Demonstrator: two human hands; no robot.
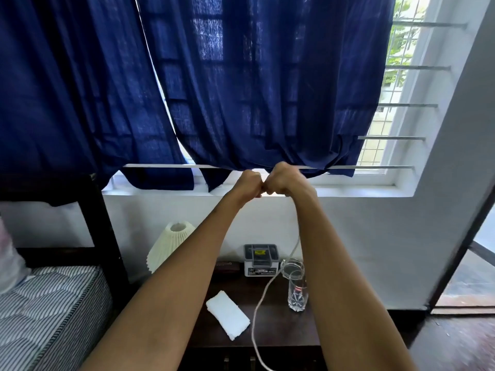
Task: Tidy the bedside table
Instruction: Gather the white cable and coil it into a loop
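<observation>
The curtain (254, 89) is hanging across the barred window, its hem bunching just above the sill. Below left, the bed (48, 303) is lying with its striped mattress against a dark frame. The dark tabletop (278, 328) is standing between bed and wall, and it is carrying the clutter to be tidied: a pleated lamp (168, 245) leaning crookedly at the back left, a grey-lidded box (260, 259) sitting against the wall, a folded white cloth (227, 314) lying near the front, and a clear glass (296, 285) standing upright on the right.

Both arms are reaching well above all of this. The left hand (247, 184) and right hand (286, 180) are meeting knuckle to knuckle in front of the sill, each with its fingers curled tight. A white cord (263, 293) is dropping from under the right hand, passing just beside the glass, trailing over the tabletop and running off the bottom edge.

The hands are probably raised like this to gather the cord into loops clear of the glass and cloth. The right hand's fingers are seemingly closing on its upper end; whether the left hand's fingers are also pinching it, I cannot tell. So the cord's top is lying at the fingers, while its slack is hanging far below them.
</observation>
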